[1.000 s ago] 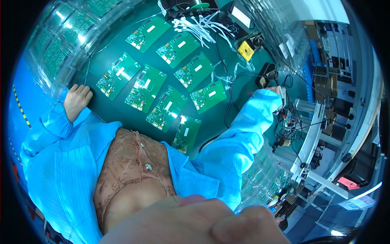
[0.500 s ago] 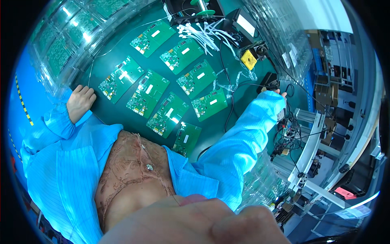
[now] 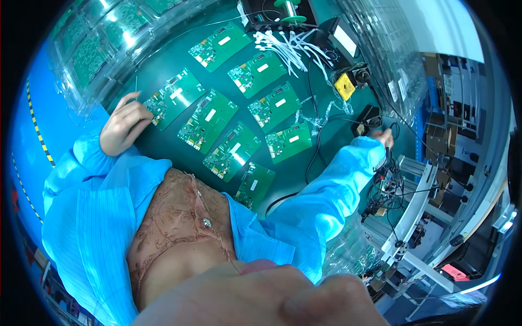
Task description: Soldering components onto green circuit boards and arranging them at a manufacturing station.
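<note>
My left hand is at the left side of the green mat, its fingers bent together around a thin solder wire. Right beside those fingertips lies the nearest green circuit board, with several more such boards spread in slanted rows to the right. A spool with green flanges stands at the far edge, and a thin strand runs from it toward the left. My right hand is out at the right, next to a small black stand. It is small and smeared, so its fingers and anything in them are unclear.
White cable ties lie in a heap by a black box. A yellow sponge sits near black cords. Clear plastic trays are stacked at the left, others at the far right. Tangled wires hang beside a metal frame.
My left hand has lifted and moved right toward the nearest board, fingers now raised. My right hand has shifted slightly down beside the black stand. The whole view has slid a little.
</note>
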